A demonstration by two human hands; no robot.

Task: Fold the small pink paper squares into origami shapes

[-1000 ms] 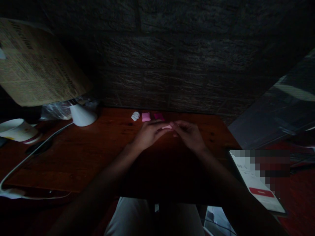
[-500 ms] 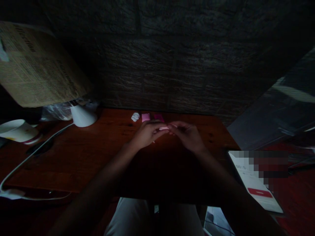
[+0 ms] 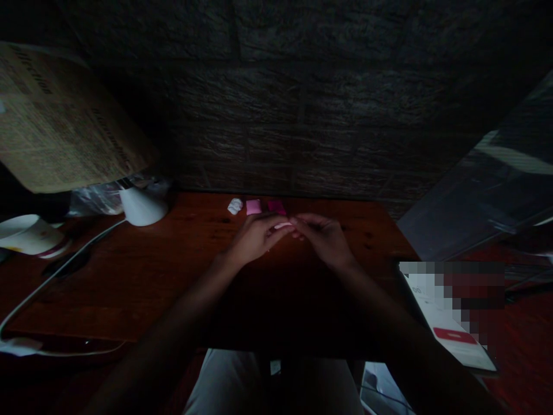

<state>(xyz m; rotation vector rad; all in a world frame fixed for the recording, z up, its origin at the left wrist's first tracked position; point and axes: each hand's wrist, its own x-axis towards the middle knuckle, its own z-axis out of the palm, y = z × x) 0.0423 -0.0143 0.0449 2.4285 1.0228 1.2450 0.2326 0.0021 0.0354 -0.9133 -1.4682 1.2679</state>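
My left hand [image 3: 254,237] is closed, pinching a small pale pink piece [image 3: 283,225] that looks like modelling clay between thumb and fingers. From the other side my right hand [image 3: 325,237] grips the right end of the same piece, its fingertips meeting those of the left. Much of the piece is hidden by the fingers. Just beyond the hands lie a pink square block [image 3: 253,207] and a magenta square block [image 3: 276,206], with a crumpled white lump [image 3: 235,206] to their left.
On the left of the wooden table [image 3: 173,253] stand a lamp with a white base [image 3: 142,207] and newsprint shade [image 3: 73,121], and a paper cup [image 3: 32,235]. A white cord [image 3: 64,288] crosses there. At right is a lit tablet-like screen [image 3: 449,323]; behind, a brick wall [image 3: 276,104].
The view has shifted slightly. Both hands stay together at the pink piece, with small finger movements; less of the piece shows near the right fingertips now.
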